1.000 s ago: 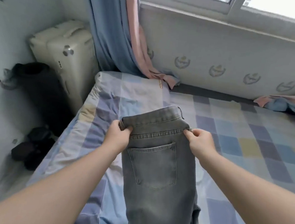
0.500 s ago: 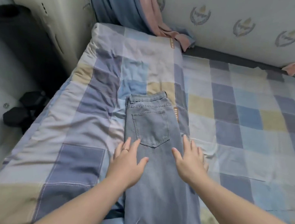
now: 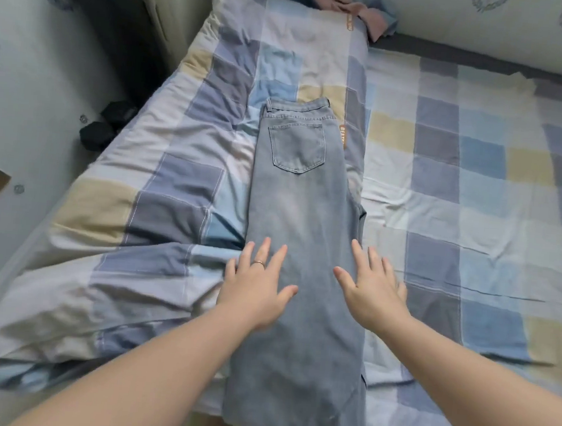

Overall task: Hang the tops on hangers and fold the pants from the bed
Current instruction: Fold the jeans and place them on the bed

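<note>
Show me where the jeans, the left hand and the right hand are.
jeans (image 3: 306, 215), head view, on the denim below the back pocket.
left hand (image 3: 255, 292), head view, on the back of the hand.
right hand (image 3: 372, 295), head view, on the back of the hand.

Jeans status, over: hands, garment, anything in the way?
Left hand and right hand open, flat on jeans. Jeans halved lengthwise on quilt, not yet folded across. Nothing else lying on them.

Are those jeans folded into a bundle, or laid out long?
Laid out long: the jeans stretch flat along the bed, one leg over the other, one pocket showing.
</note>
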